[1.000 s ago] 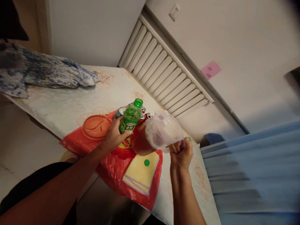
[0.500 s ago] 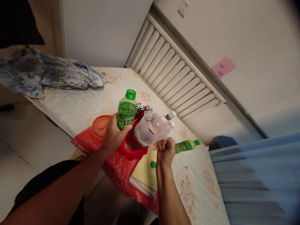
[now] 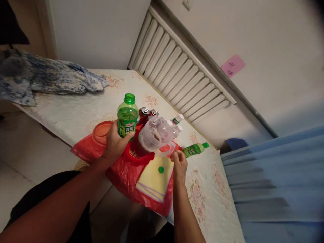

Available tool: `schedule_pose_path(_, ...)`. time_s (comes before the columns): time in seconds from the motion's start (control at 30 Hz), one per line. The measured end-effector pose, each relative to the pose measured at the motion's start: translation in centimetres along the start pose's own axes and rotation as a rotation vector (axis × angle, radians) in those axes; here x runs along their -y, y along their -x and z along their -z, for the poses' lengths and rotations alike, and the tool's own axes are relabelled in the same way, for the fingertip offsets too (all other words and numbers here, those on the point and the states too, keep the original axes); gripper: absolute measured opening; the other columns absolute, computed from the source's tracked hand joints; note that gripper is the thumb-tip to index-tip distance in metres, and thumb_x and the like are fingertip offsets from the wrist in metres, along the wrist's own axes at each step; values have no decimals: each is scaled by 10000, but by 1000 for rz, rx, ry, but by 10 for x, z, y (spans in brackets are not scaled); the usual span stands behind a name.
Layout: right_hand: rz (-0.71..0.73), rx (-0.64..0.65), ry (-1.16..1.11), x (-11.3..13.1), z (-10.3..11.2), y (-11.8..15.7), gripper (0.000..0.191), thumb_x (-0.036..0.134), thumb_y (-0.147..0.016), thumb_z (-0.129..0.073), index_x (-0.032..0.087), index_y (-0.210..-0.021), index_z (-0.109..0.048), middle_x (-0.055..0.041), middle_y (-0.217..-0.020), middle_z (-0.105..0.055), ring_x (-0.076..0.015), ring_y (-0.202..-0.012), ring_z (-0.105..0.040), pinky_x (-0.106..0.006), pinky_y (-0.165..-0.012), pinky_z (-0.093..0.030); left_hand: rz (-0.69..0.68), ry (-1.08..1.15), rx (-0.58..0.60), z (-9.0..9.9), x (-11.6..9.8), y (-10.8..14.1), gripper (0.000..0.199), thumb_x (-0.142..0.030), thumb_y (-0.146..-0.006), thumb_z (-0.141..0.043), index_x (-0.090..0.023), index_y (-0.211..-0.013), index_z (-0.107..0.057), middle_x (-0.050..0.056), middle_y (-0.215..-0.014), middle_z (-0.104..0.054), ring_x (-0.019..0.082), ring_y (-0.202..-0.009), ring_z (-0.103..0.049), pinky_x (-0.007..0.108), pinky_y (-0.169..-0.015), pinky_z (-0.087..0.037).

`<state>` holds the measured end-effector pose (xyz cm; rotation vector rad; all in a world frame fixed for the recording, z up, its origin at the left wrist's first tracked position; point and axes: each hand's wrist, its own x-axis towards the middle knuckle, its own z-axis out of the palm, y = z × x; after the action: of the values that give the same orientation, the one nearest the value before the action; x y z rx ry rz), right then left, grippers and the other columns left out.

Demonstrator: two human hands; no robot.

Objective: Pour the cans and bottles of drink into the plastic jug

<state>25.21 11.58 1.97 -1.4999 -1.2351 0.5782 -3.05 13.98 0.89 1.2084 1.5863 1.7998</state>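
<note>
My left hand [image 3: 116, 141] is wrapped around an uncapped green-tea-style plastic bottle [image 3: 128, 118], held upright with green-looking liquid inside. Right beside it, a clear plastic pitcher [image 3: 146, 137] sits over a red object with a scalloped edge [image 3: 138, 160]; something brownish shows inside the pitcher. My right hand [image 3: 179, 163] is just off the pitcher's handle [image 3: 169, 151], fingers curled in and nothing visible in them. A green bottle cap [image 3: 161, 169] lies on a folded yellow cloth [image 3: 152, 182] below the handle.
Red plastic sheeting [image 3: 121, 179] lies under these things, with an orange-red bowl [image 3: 100, 131] at left. Behind stand drink cans [image 3: 144, 112] and white-capped bottles [image 3: 178, 118]. Another green bottle [image 3: 194, 149] lies on its side at right. A radiator [image 3: 174, 64] borders the table.
My right hand has come away from the pitcher's handle, and the pitcher now sits more upright. My left hand still holds the bottle. The whole view has shifted slightly.
</note>
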Motion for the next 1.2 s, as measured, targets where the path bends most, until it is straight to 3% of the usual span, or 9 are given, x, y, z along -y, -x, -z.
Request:
schedule_pose_path(0.17, -25, 78, 240, -40, 20, 27, 320, 380, -708, -665, 192, -968, -653, 48, -654, -547, -168, -637, -537, -299, -670, -466, 29, -29, -7, 1, 3, 11, 523, -436, -721, -719, -172, -1149, -576, 62, -1016, -655, 278, -945, -635, 401, -861, -517)
schedule_pose_path(0.33, 98, 146, 434, -58, 11, 49, 408, 318, -700, -700, 184, -1086, -684, -44, -879, -640, -210, -789, -587, -346, -789, -492, 61, -5, 14, 7, -2, 34, 552, -459, -734, -712, -184, -1189, -561, 68, -1060, -664, 285, -965, -645, 401, -860, -528)
schedule_pose_path(0.5, 154, 173, 512, -58, 6, 56, 276, 256, -750, -636, 199, -1009, -710, -71, -962, -648, -239, -910, -598, -364, -883, -468, 104, -22, 103, 18, -17, 70, 593, -466, -749, -705, -171, -1234, -538, 87, -1100, -666, 301, -1011, -649, 421, -887, -529)
schedule_pose_path(0.77, 81, 81, 280, -48, 25, 60, 160, 306, -722, -613, 200, -810, -694, -27, -790, -609, -197, -715, -547, -314, -729, -466, 118, 31, 310, 14, -48, 126, 607, -471, -762, -696, -171, -1261, -524, 113, -1186, -665, 309, -1096, -639, 459, -976, -501)
schedule_pose_path(1.03, -25, 64, 67, -50, 69, 94, 256, 324, -658, -656, 207, -874, -727, -5, -785, -633, -185, -666, -560, -322, -688, -491, 120, 78, 477, -3, -69, 156, 643, -483, -722, -718, -162, -1250, -542, 114, -1190, -684, 317, -1095, -651, 459, -956, -521)
schedule_pose_path(1.2, -24, 96, -99, -31, 91, 103, 288, 320, -677, -675, 211, -937, -733, -27, -876, -682, -189, -715, -589, -326, -698, -514, 137, 180, 607, -11, -80, 177, 669, -470, -733, -721, -163, -1295, -527, 120, -1238, -674, 320, -1155, -633, 465, -998, -505)
